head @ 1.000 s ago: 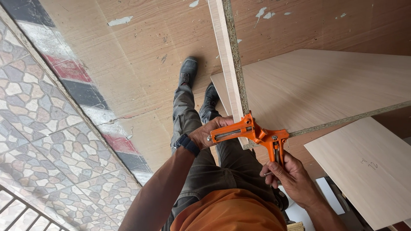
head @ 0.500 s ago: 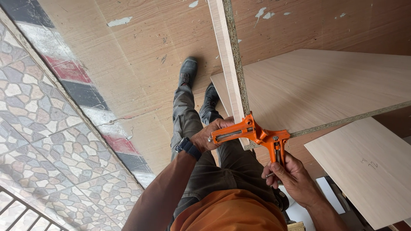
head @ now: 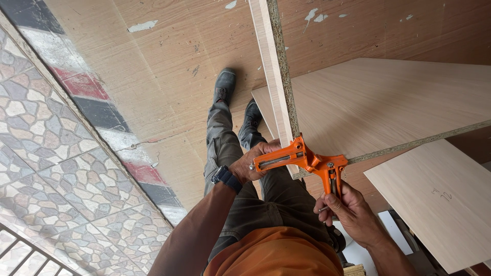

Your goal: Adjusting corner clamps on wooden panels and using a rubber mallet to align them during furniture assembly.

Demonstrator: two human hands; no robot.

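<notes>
The right hand (head: 353, 214) is seen closed around the lower screw handle of the orange corner clamp (head: 307, 161), with the fingers curled about the small metal pin at the end of that handle. The left hand (head: 253, 163) is wrapped over the other arm of the clamp, gripping it against the upright board (head: 276, 76) at the corner. Compared with the pictures from a second and half a second earlier, little has shifted: the clamp is held at the same corner, the left hand is kept in the same grip, and only the right hand's fingers appear slightly turned about the pin. From this it is judged that the screw is being tightened by small turns while the joint is held steady, and that the clamping is not yet finished.

The clamp is seated where the upright board meets the edge of the flat board (head: 399, 97), whose raw chipboard edge runs away to the right. A further light panel (head: 440, 199) is laid below and to the right, apart from the joint. Beneath the hands, grey trousers and dark boots (head: 225, 84) are seen on the plywood floor (head: 169, 66), with patterned tiles (head: 46, 153) along the left
</notes>
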